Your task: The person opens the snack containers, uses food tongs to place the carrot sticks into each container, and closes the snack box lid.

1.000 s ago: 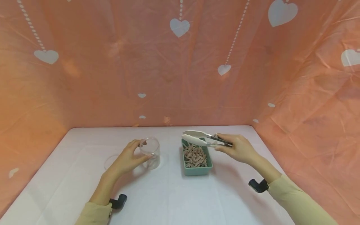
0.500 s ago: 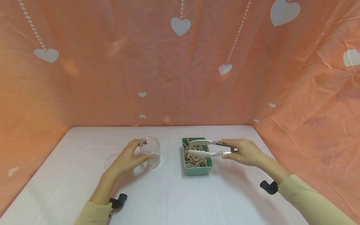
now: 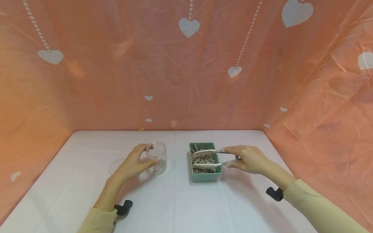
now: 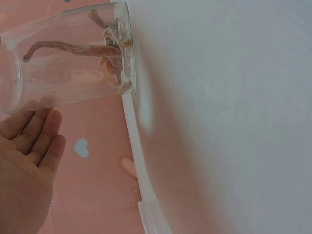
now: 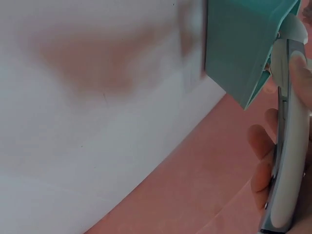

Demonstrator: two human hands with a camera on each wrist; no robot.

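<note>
My left hand (image 3: 131,165) holds a clear jar (image 3: 162,161) upright on the table, thumb at the near side and fingers at the far side. Several brown dried strips (image 4: 73,48) lie at the jar's bottom in the left wrist view, and one leans up its wall. My right hand (image 3: 247,158) grips metal tongs (image 3: 206,165) by their handles. The tongs' spread pale tips are down at the brown strips (image 3: 205,159) inside a green rectangular container (image 3: 206,177). In the right wrist view the container (image 5: 239,48) hides most of its contents.
A clear round lid or ring (image 3: 112,165) lies on the white table (image 3: 186,207) to the left, partly behind the left hand. The container stands right of the jar with a gap between them. An orange cloth with hearts (image 3: 186,81) surrounds the table's back and sides.
The right hand has brought the tongs down from above the container's far rim to its strips, and their tips have spread apart. The left hand and jar stay in place.
</note>
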